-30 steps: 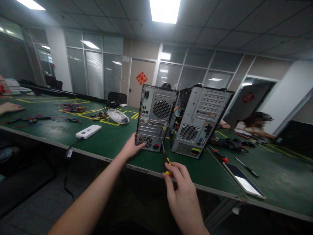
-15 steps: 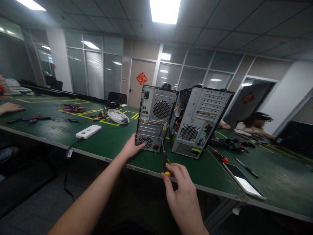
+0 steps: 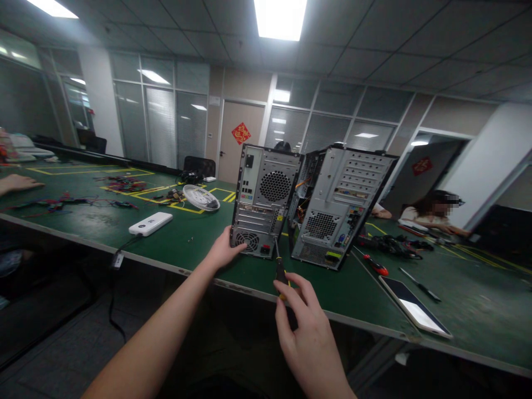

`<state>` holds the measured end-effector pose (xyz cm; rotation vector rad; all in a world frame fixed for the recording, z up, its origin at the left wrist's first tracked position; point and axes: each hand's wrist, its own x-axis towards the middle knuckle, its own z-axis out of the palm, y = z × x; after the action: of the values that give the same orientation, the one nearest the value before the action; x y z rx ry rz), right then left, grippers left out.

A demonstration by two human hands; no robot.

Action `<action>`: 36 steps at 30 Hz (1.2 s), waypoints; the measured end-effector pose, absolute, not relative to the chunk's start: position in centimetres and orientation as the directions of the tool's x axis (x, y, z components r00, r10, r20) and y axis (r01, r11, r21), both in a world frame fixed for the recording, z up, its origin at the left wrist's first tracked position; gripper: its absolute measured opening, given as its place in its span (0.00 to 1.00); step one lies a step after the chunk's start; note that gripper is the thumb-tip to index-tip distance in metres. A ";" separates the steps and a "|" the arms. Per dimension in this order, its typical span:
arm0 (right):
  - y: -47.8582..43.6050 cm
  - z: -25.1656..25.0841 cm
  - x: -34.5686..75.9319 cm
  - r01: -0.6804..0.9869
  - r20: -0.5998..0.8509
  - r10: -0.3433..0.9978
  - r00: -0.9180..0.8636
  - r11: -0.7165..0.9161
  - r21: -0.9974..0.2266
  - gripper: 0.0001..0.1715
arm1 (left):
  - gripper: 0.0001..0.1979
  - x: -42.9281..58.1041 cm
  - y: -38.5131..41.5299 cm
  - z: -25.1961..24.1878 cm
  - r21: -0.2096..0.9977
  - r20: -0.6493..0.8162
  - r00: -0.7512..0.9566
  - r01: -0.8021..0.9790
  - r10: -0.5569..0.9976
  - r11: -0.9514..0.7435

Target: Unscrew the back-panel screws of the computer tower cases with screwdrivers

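A computer case [image 3: 260, 208] stands upright near the table's front edge, its rear panel facing me. My left hand [image 3: 224, 248] is wrapped around its lower left corner, with the thumb beside the power supply's fan grille. In my right hand [image 3: 305, 310] is a screwdriver [image 3: 280, 271] with a black and yellow handle, held by the fingers at its end. Its shaft points up to the lower right edge of the rear panel; whether the tip sits in a screw is too small to tell. Close on the right stands a second computer case [image 3: 332, 221], open on its left side.
A red and black screwdriver [image 3: 376, 265], a thin pen-like tool [image 3: 419, 285] and a phone [image 3: 415, 307] lie on the right. A white power bank [image 3: 150, 224] with a cable, a white basket [image 3: 201, 198] and wire bundles lie left. A person [image 3: 436, 213] sits at far right.
The fingers of my right hand have shifted on the screwdriver handle, the index finger now lying higher across it. My left hand and both computer cases have stayed put.
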<state>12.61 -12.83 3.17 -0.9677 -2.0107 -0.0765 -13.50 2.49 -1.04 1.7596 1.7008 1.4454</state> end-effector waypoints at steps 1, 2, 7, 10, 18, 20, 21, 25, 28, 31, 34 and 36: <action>-12.8 3.1 12.6 0.660 0.732 0.603 -0.316 0.695 -0.287 0.17 | 0.36 -13.5 2.5 -1.1 0.777 0.443 -0.204 0.573 0.873 -0.260; -12.8 3.1 12.7 0.663 0.732 0.602 -0.320 0.694 -0.280 0.17 | 0.37 -13.5 2.5 -1.1 0.777 0.446 -0.204 0.572 0.872 -0.264; -12.7 2.8 12.8 0.682 0.736 0.596 -0.322 0.685 -0.256 0.19 | 0.37 -13.5 2.5 -1.0 0.775 0.440 -0.203 0.578 0.875 -0.255; -12.6 2.8 12.9 0.676 0.733 0.599 -0.321 0.688 -0.266 0.19 | 0.37 -13.5 2.4 -0.9 0.773 0.434 -0.205 0.586 0.877 -0.245; -12.6 2.9 12.9 0.669 0.742 0.594 -0.312 0.692 -0.272 0.18 | 0.36 -13.5 2.4 -1.0 0.775 0.441 -0.204 0.577 0.874 -0.257; -12.6 2.9 12.9 0.667 0.745 0.592 -0.308 0.693 -0.275 0.18 | 0.36 -13.5 2.3 -1.0 0.777 0.440 -0.201 0.573 0.875 -0.259; -12.6 2.9 12.9 0.664 0.746 0.591 -0.307 0.695 -0.277 0.18 | 0.36 -13.5 2.3 -0.9 0.778 0.439 -0.201 0.573 0.876 -0.258; -12.5 2.9 12.8 0.651 0.748 0.594 -0.297 0.699 -0.296 0.18 | 0.36 -13.4 2.3 -0.8 0.779 0.426 -0.211 0.581 0.880 -0.238; -12.4 2.8 12.8 0.653 0.749 0.595 -0.290 0.696 -0.299 0.18 | 0.37 -13.4 2.2 -0.8 0.779 0.422 -0.212 0.583 0.881 -0.232; -12.5 2.8 12.8 0.653 0.749 0.597 -0.287 0.695 -0.303 0.18 | 0.37 -13.3 2.1 -0.6 0.782 0.421 -0.216 0.578 0.881 -0.232; -12.5 2.8 12.7 0.649 0.750 0.599 -0.280 0.694 -0.312 0.17 | 0.36 -13.3 2.0 -0.5 0.788 0.415 -0.223 0.573 0.882 -0.225; -12.4 2.7 12.7 0.645 0.753 0.597 -0.277 0.696 -0.315 0.17 | 0.36 -13.2 2.0 -0.5 0.789 0.417 -0.226 0.571 0.880 -0.227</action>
<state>12.66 -12.42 2.72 -0.9579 -1.9669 -0.0637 -13.23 1.99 -0.47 1.7266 1.7252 1.4344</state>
